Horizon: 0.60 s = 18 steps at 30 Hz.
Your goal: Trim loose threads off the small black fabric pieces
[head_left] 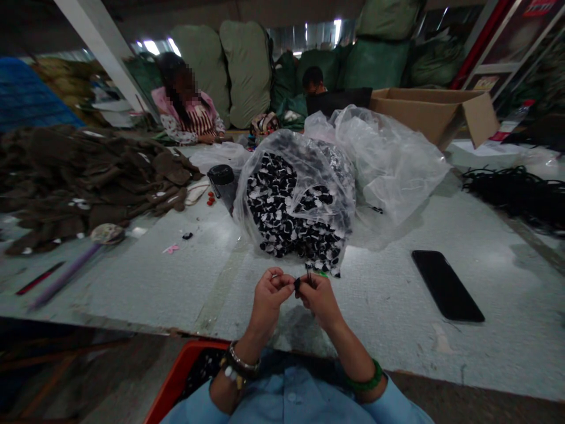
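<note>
Over the counter (132,282), left hand (268,300) and right hand (320,300) pinch a small black piece (297,284) between them; plastic bag (293,206) of similar pieces sits just ahead, apparently for easy reach.

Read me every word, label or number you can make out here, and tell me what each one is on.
Nothing is legible: the red sign at top right has lettering too blurred to read, and the cardboard box and black smartphone show no readable marks.
</note>
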Tool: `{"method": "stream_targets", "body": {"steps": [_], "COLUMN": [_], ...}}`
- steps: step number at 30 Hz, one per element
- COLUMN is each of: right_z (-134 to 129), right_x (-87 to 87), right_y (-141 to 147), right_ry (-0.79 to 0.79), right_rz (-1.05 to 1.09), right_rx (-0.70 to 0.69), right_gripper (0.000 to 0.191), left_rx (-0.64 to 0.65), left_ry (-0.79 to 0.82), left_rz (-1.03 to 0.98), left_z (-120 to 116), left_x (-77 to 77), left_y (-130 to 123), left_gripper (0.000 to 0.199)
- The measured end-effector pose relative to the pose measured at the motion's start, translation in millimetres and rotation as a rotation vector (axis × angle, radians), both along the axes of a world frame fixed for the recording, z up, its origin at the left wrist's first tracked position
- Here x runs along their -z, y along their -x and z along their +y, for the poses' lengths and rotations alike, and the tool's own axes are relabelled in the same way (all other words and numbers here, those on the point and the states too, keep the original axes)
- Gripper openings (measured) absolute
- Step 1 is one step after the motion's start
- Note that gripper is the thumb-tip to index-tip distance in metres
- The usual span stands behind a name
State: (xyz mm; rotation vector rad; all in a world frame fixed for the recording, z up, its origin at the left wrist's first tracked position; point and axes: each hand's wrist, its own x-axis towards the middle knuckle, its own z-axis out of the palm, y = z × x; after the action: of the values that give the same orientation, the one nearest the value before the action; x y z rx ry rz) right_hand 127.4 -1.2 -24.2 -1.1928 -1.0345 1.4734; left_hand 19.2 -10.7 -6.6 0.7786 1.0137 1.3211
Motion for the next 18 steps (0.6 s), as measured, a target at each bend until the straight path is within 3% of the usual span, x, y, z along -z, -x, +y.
{"method": "stream_targets", "body": {"steps": [2,5,9,13,18], "right_z": [-0.8,-0.6,0.6,-0.1,-1.5], "right_x": [-0.3,-1.7,-0.2,1.0,-2.7], "right_y": [1.9,1.9,-2.5,-7.4,-9.1], "right_ry": [0.120,0.166,0.177,0.085,-0.042], "right_rz": [0.233,0.523,0.708,0.634,0.333], "right_rx": [0.031,0.021,-0.101,-0.222,-0.135], "right_gripper": [0.006,0.007,0.007,0.009,0.012], "left_rx": [0.009,0.022,0.004,-0.010,0.055], "left_ry": [0.070,0.210,0.380,0.419,0.148], "left_rz": [-0.121,-0.299,-0.440,-0.462,-0.281], "left_z": [1.0,2.6,2.8,0.3,-2.6], "left_x": [0.8,1.3,-0.1,0.3,-1.1], "left_y": [0.0,-0.3,0.1,1.6,4.9], "left_gripper": [0.031,0.026,0.021,0.022,0.023]}}
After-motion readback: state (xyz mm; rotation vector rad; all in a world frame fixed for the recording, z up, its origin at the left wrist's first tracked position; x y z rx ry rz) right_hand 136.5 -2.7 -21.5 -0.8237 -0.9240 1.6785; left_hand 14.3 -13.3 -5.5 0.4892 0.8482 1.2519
